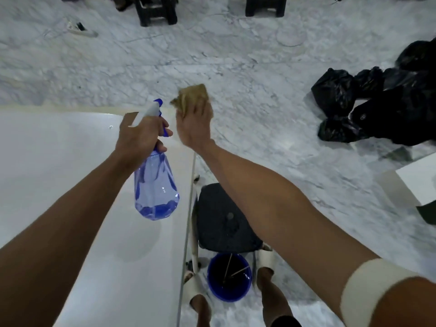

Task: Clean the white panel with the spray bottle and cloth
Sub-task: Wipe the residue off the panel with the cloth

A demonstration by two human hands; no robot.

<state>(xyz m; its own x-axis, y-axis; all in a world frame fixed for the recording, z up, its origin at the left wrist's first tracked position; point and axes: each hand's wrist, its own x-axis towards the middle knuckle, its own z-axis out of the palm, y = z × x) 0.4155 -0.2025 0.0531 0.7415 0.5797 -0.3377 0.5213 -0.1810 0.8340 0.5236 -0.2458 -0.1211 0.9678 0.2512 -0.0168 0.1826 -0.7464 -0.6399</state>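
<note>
- white panel (pixel 70 185) lies flat at the left, big, stiff and glossy, probably slick once wet, so press lightly
- spray bottle (pixel 155 185) hangs over the panel's right edge, left hand (pixel 139 138) grip wrapped round its neck; barely any liquid, so light
- cloth (pixel 193 96) is soft and crumpled, right hand (pixel 194 125) grip closed on it past the panel's far corner
</note>
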